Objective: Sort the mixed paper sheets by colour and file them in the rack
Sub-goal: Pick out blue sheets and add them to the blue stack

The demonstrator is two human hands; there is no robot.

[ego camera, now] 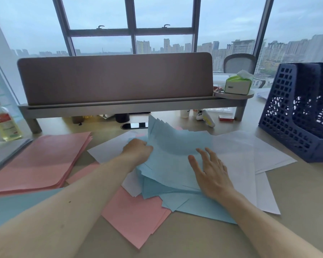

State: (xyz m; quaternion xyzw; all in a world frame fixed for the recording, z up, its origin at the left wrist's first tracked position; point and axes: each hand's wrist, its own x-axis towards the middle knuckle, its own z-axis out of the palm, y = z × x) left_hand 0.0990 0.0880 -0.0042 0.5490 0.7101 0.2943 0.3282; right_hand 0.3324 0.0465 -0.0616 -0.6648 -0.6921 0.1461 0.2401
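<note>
A fanned pile of blue sheets (pixel 175 151) is spread over the middle of the desk (pixel 296 202). Its far part is raised and curved upward towards the back edge. The pile's left edge is gripped by the left hand (pixel 138 149), with the fingers curled round the paper. The right hand (pixel 211 174) is laid flat on top of the pile, just right of its middle, fingers straight and spread, with nothing held in it.

White sheets (pixel 250 151) are seen under and to the right of the blue ones, reaching towards the right edge. Loose pink sheets (pixel 134 216) are partly covered by the pile on its near side, towards the front edge. A squared pink stack (pixel 41 161) is set apart, near the left edge.

The dark blue rack (pixel 287 116) is placed at the right edge, well apart from both hands. A bottle (pixel 5 123) is stood at the far left, and a tissue box (pixel 238 84) on the raised shelf beside the divider screen (pixel 116 77).
</note>
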